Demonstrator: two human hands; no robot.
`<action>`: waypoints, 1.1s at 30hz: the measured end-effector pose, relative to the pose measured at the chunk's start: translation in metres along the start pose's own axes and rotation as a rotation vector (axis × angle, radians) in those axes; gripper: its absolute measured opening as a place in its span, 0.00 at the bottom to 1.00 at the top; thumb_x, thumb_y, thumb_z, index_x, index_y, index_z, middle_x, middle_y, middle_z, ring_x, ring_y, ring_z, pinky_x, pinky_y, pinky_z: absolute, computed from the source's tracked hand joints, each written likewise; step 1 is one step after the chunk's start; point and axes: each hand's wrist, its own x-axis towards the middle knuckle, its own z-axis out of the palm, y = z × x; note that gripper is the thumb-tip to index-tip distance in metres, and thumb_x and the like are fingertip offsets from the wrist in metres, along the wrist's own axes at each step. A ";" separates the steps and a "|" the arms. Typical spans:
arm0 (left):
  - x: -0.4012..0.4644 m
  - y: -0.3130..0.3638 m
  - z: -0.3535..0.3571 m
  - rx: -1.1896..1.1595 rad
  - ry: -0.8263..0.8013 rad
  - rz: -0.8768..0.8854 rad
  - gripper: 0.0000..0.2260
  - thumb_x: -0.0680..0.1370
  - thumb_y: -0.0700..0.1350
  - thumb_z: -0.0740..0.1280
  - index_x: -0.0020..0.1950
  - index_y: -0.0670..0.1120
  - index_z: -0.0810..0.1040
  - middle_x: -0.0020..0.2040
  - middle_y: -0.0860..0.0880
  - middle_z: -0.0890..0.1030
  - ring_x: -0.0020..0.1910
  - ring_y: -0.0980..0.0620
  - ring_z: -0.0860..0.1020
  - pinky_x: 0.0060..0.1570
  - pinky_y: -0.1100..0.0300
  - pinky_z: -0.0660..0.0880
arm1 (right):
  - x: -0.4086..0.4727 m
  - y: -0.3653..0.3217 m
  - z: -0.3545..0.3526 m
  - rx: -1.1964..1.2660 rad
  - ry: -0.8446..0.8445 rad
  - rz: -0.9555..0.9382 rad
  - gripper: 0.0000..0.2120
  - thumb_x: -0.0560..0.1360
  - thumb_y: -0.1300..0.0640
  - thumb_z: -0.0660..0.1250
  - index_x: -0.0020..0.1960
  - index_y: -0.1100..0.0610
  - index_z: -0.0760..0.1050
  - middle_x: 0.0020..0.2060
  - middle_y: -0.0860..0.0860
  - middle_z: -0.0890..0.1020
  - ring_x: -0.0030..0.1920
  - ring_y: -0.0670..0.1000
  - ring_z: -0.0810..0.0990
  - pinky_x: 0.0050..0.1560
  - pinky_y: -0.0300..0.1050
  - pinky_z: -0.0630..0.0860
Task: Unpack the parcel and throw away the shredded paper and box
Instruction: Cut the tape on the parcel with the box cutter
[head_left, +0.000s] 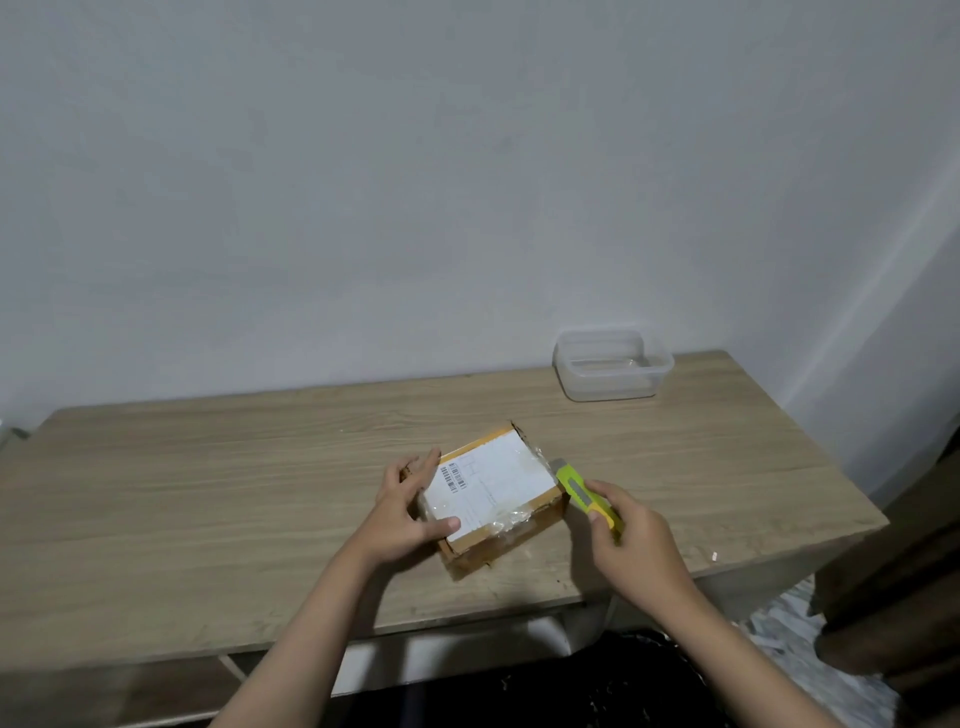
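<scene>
A small brown cardboard parcel (501, 512) lies on the wooden table (208, 493), sealed with clear tape and bearing a white label with a barcode. My left hand (410, 512) grips its left side, thumb on the label and fingers over the far corner. My right hand (636, 538) holds a yellow-green utility knife (584, 493). The knife's front end touches the parcel's right edge. The inside of the parcel is hidden.
A clear plastic container (613, 364) stands at the table's back right, near the white wall. A dark wooden piece of furniture (904, 582) stands to the right of the table. The table's front edge runs just below the parcel.
</scene>
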 end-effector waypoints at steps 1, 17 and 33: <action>0.001 -0.001 0.001 0.002 0.007 -0.017 0.44 0.54 0.65 0.72 0.68 0.66 0.58 0.68 0.48 0.58 0.73 0.51 0.52 0.73 0.58 0.50 | -0.001 0.002 0.000 0.005 0.004 0.000 0.16 0.73 0.65 0.64 0.59 0.54 0.77 0.45 0.49 0.84 0.44 0.51 0.82 0.42 0.32 0.71; -0.022 0.021 0.051 0.102 -0.025 -0.035 0.51 0.54 0.70 0.72 0.73 0.66 0.53 0.62 0.58 0.67 0.59 0.63 0.69 0.60 0.65 0.65 | 0.004 0.016 -0.013 -0.025 0.009 0.074 0.17 0.74 0.63 0.63 0.62 0.56 0.75 0.49 0.54 0.84 0.42 0.50 0.78 0.39 0.33 0.67; -0.026 0.018 0.061 -0.098 0.061 -0.041 0.49 0.56 0.62 0.79 0.72 0.66 0.57 0.64 0.63 0.75 0.63 0.62 0.73 0.64 0.58 0.70 | 0.015 0.016 -0.005 0.001 -0.116 0.150 0.16 0.74 0.62 0.63 0.62 0.54 0.76 0.54 0.52 0.82 0.47 0.48 0.77 0.45 0.36 0.69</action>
